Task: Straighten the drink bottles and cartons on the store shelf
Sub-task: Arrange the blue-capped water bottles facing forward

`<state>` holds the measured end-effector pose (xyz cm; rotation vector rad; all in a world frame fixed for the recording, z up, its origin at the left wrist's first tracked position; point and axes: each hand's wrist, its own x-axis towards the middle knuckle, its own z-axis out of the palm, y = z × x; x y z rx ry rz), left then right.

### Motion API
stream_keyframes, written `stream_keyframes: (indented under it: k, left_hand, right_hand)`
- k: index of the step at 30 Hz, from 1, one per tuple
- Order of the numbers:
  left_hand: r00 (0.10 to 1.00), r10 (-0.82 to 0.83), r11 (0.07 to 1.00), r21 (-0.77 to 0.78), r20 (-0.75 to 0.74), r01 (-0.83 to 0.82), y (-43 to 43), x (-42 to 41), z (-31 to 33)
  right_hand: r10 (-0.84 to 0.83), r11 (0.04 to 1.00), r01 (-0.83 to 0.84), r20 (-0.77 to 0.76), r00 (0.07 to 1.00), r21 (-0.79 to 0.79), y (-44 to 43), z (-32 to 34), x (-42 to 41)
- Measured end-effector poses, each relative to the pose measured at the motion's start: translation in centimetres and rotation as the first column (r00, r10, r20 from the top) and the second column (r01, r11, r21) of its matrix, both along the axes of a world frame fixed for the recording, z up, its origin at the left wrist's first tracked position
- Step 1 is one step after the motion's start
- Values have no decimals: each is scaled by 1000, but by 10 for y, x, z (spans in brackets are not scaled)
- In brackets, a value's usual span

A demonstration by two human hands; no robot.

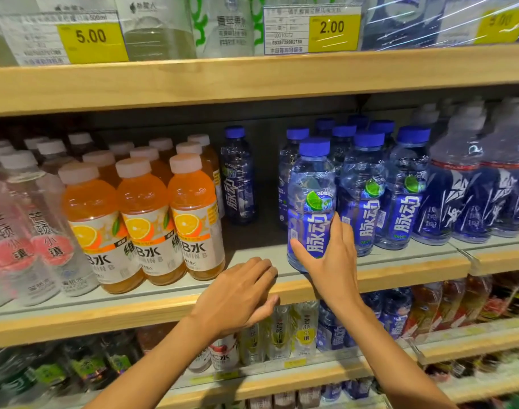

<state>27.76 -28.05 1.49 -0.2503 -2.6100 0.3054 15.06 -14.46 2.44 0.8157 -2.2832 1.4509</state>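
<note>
right hand [329,258] on a blue 脉动 bottle [311,202] at the shelf front
left hand [240,293] clasps the wooden shelf edge [134,323], fingers bent over its top, thumb on its face. right hand wraps the lime-pictured bottle, upright at the front of its row. across a gap to the left, orange "vitamin b" bottles [146,219]. above, yellow price tags [91,36] read 5.00 and 2.00.

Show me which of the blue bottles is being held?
The frontmost blue bottle at the shelf edge: the right hand grips its lower label; the others stand untouched.
</note>
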Motion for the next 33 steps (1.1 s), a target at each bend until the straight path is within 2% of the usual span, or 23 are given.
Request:
stream_keyframes:
  k: [6, 18, 23, 30, 33]
  left_hand:
    - [1000, 13, 1000, 11, 19, -13, 1, 1, 1]
    - [997, 26, 999, 28, 67, -28, 2, 3, 2]
    - [997, 27, 999, 34, 72, -30, 1, 3, 2]
    - [999, 25, 997, 67, 45, -28, -5, 12, -1]
    - [999, 31, 999, 31, 42, -33, -10, 17, -3]
  right_hand:
    - [-88, 992, 88, -8, 996, 93, -14, 8, 0]
    - [-215, 973, 210, 51, 975, 92, -49, 14, -14]
    - [-280, 946, 277, -9, 960, 169, -55, 20, -19]
    - [-213, 966, 198, 74, 974, 168, -54, 26, -28]
    - [-248, 950, 238, 25, 969, 202, -48, 23, -19]
